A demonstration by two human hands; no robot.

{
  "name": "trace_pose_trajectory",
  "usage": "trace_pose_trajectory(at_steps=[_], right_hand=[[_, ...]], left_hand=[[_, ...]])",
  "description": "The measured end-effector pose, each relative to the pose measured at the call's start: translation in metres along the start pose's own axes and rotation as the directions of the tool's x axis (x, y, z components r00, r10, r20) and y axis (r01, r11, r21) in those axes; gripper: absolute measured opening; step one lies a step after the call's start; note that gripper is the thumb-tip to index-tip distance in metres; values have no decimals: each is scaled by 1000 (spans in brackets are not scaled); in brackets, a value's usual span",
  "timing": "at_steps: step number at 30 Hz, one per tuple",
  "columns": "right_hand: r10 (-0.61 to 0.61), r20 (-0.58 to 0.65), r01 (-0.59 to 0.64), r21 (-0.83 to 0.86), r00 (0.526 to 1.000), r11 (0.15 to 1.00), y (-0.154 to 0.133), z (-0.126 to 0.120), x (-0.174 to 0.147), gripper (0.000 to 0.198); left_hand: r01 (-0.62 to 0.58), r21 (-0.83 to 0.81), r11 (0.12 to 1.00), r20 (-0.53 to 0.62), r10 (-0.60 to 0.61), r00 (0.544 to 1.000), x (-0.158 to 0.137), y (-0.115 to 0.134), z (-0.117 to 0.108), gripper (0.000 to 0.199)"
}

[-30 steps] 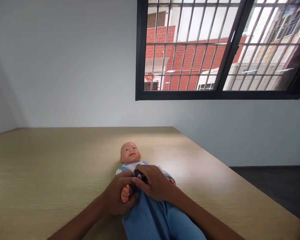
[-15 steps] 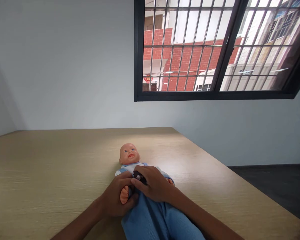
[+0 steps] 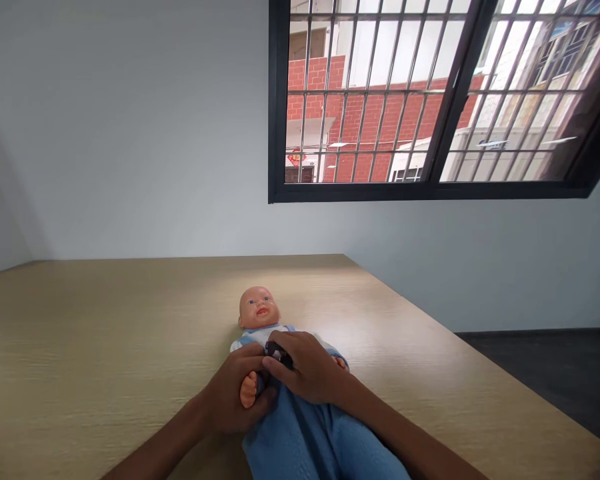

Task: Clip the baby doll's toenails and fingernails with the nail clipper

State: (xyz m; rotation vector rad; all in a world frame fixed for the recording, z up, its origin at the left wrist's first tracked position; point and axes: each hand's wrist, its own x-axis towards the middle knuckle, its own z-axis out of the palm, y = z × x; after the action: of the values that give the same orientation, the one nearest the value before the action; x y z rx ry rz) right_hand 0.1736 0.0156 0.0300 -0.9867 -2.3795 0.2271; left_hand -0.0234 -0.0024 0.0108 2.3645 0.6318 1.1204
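Only my view shifted.
Left grip (image 3: 233,390) clasps the doll (image 3: 259,308) by one arm (image 3: 249,391), right grip (image 3: 304,367) a dark thing (image 3: 280,355) (unclear what); soft, light, I'd guess: hold the chest (image 3: 265,333).

- Doll (image 3: 257,303): peachy pink, with blue eyes and a red mouth.
- Shirt (image 3: 261,337): white, edged in light blue at the neck.
- Cloth (image 3: 305,440) below the shirt: plain mid-blue, darker in the folds.
- Small object (image 3: 279,354): near-black, with paler patches.
- Table (image 3: 105,347): light tan, streaked with a fine wood grain.
- Wall (image 3: 130,133): plain, pale bluish grey.
- Floor (image 3: 540,363): dark grey.
- Window frame (image 3: 355,193): black.
- Bars (image 3: 359,127): silvery grey, forming a grid pattern.
- Bricks (image 3: 387,117) outside: red, crossed by paler lines.
- Decoration (image 3: 296,158) outside: red with yellow.
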Motion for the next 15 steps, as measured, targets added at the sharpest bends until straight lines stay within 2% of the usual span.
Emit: trace_pose_trajectory(at_steps=[6, 15], right_hand=[[-4, -1, 4, -1, 1000, 1000, 0, -1, 1, 23], [5, 4, -5, -3, 1000, 1000, 0, 0, 1, 23]], left_hand=[[5, 5, 1000, 3, -5, 1000, -2, -1, 0, 14], [12, 11, 1000, -1, -12, 1000, -3, -2, 1, 9]])
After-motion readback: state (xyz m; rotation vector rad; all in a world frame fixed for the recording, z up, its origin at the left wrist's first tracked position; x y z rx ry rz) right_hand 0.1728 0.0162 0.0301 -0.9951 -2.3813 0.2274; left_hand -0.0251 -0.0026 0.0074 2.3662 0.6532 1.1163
